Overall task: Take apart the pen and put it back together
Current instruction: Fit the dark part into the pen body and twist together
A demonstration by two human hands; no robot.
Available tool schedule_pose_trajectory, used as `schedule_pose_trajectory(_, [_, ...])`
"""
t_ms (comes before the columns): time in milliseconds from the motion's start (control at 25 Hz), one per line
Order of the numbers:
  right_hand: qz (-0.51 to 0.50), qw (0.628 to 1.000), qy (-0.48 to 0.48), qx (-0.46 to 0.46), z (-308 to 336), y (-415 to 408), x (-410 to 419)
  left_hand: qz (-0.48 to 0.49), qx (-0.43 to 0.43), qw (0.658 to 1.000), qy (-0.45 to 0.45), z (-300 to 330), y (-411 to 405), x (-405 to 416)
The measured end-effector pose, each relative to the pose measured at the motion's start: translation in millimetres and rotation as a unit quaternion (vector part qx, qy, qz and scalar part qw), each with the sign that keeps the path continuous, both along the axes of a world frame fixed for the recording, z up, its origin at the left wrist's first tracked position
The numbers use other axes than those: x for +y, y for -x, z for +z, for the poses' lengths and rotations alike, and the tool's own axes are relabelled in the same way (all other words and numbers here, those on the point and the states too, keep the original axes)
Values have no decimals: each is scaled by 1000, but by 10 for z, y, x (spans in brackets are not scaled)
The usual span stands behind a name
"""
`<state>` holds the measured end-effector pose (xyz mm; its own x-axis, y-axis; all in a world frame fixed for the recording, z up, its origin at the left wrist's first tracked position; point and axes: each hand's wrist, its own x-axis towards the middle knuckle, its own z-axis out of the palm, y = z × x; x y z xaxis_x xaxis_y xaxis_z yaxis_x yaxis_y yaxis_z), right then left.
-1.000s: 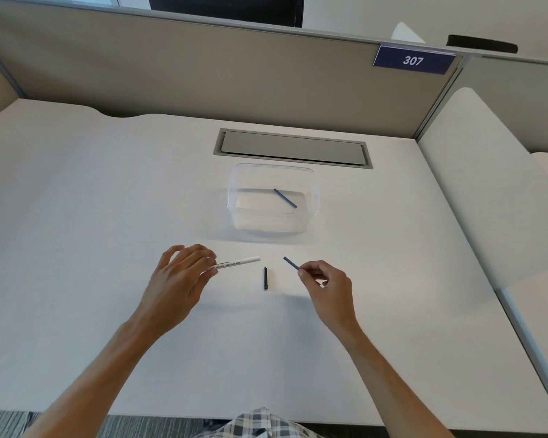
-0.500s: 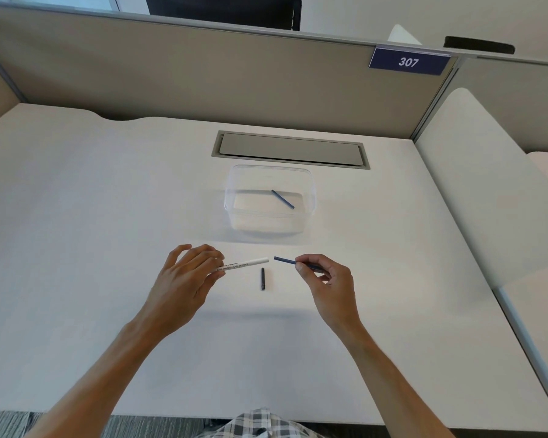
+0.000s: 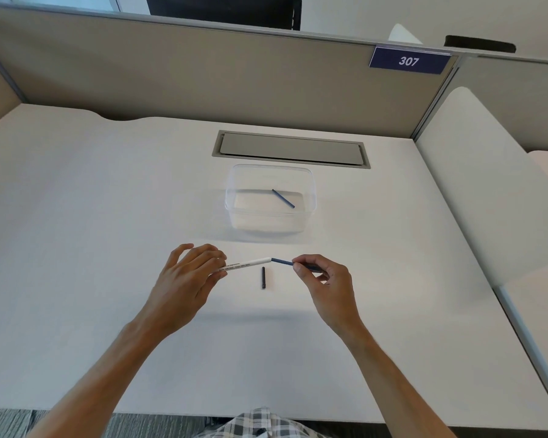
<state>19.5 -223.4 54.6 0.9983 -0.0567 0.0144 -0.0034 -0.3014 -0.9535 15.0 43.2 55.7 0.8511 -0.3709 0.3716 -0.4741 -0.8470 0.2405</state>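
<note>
Now we're over the white desk (image 3: 76, 248), with a clear tub (image 3: 234, 200) sitting beyond our hands and one blue stick (image 3: 283, 198) lying slantwise inside it. Closer in, our left hand (image 3: 184, 279) grips the white pen barrel (image 3: 247, 263) in curled fingers, its open end pointing right and a touch away from us. Our right hand (image 3: 326, 279) pinches the blue refill (image 3: 282, 262) near its far end, the free tip aimed left and touching the barrel's mouth. That's the relation everything hangs on: the two long axes meet end to end but not quite in line, the refill tilting slightly against the barrel. We judge the refill is about to go in, so the right hand needs to level it before pushing left. Smallest of all, a short dark piece (image 3: 263, 278), probably the end plug or cap, lies on the desk just below that joint, untouched.
</note>
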Motion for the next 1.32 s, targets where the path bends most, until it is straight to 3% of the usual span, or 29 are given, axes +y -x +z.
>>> schedule_pose_trajectory(200, [40, 999, 11, 16, 22, 5, -21, -9, -1, 1000, -9, 18, -6, -15])
schedule_pose_trajectory(520, [-9, 1000, -9, -7, 46, -5, -33, -6, 5, 1000, -16, 26, -19, -9])
schedule_pose_trajectory(840, [32, 999, -15, 7, 43, 6, -6, -15, 13, 1000, -19, 41, -15, -58])
schedule_pose_trajectory(1080, [19, 993, -113, 26, 42, 0, 35, -13, 16, 1000, -15, 51, -23, -94])
schedule_pose_trajectory(1320, [-65, 980, -189, 17, 30, 33, 132, -33, 17, 999, -10, 35, -37, -205])
